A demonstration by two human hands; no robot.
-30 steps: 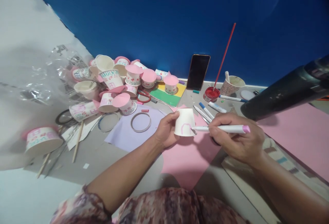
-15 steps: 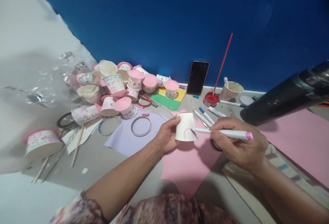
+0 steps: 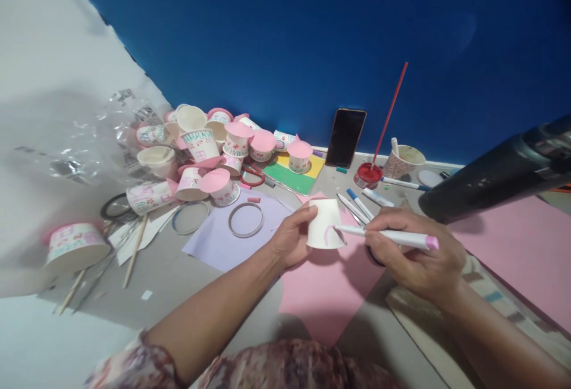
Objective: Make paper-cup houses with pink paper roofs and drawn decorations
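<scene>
A plain white paper cup [image 3: 322, 217] is upside down in my left hand [image 3: 293, 237], the thumb on its near side and the other fingers mostly hidden behind it. A pink arch is drawn low on the cup's side. Closed around a white marker with a pink end [image 3: 404, 237] is my right hand [image 3: 417, 258], and the marker's tip meets the cup at the arch. Below both hands lies a pink paper sheet [image 3: 323, 294]. Partly hidden behind my right hand are scissors [image 3: 354, 213] and loose markers [image 3: 359, 201].
Decorated cups with pink paper tops [image 3: 238, 139] crowd the back left beside a plastic bag [image 3: 66, 157]. A tape roll [image 3: 245, 220] rests on lilac paper [image 3: 214, 240]. A phone [image 3: 345, 137] leans on the blue wall, near a red pot [image 3: 368, 175]. A dark cylinder [image 3: 495, 169] juts in from the right.
The cup has shifted slightly right and down in view, along with a small shift of the whole scene. The marker's tip stays at the pink arch, and both hands keep their hold.
</scene>
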